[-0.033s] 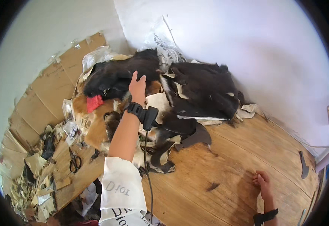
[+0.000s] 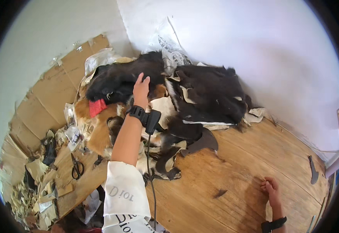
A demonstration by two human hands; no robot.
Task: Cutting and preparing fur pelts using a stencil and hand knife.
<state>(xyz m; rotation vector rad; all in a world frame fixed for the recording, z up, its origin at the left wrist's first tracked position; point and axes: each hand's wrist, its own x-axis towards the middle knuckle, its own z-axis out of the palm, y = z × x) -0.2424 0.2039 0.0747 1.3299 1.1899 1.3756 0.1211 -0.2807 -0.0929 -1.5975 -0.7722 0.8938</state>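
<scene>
My left hand [image 2: 141,88] reaches over the dark fur hide [image 2: 125,73] at the back left of the pile, fingers apart at its surface; whether it presses on it I cannot tell. A device with a cable is strapped to that wrist. Beside it lie a second dark hide [image 2: 210,93], brown fur pieces [image 2: 97,138], a pale piece [image 2: 162,105] and a red piece [image 2: 97,106]. My right hand [image 2: 270,190] rests at the lower right on the wooden tabletop [image 2: 231,167], fingers loosely bent and slightly apart, holding nothing visible.
Black scissors [image 2: 77,167] lie at the left among scraps [image 2: 33,194]. Cardboard [image 2: 61,85] leans along the left wall. A crumpled plastic bag [image 2: 165,42] is in the back corner. A flat dark curved piece [image 2: 313,170] lies near the table's right edge.
</scene>
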